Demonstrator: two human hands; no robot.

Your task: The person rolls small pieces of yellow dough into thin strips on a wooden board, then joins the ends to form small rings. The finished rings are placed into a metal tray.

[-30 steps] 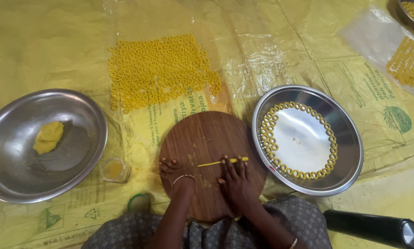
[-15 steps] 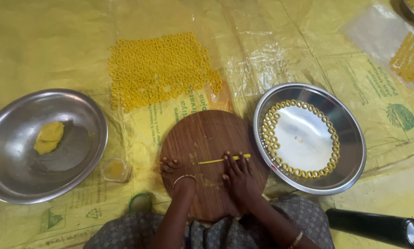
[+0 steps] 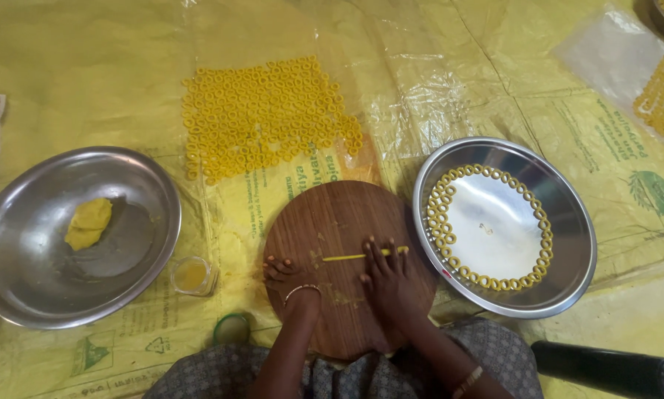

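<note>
While the right hand (image 3: 391,284) lies flat and open near the lower centre of the frame, its fingertips press on a thin yellow dough rope (image 3: 358,256) that stretches leftward across the round wooden board (image 3: 332,214). Just to the left, the left hand (image 3: 287,275) rests with fingers curled loosely on the board, gripping nothing and not touching the rope.

Right of the board sits a steel plate (image 3: 568,244) with small dough rings (image 3: 439,214) laid along most of its inner edge, its middle bare. Above the board, in the upper centre, a dense patch of finished yellow rings (image 3: 265,118) covers the yellow plastic sheet (image 3: 88,66) spread over the floor; more rings show at the upper right edge. At the left, a steel bowl (image 3: 21,281) holds one small lump of yellow dough (image 3: 88,223), and a little glass cup (image 3: 192,275) of yellowish liquid stands between bowl and board. A dark cylinder (image 3: 605,368) lies at the lower right.

By my judgement, the work is well along: many rings are shaped, little dough remains, and the rope under the hand is not yet formed into rings.
</note>
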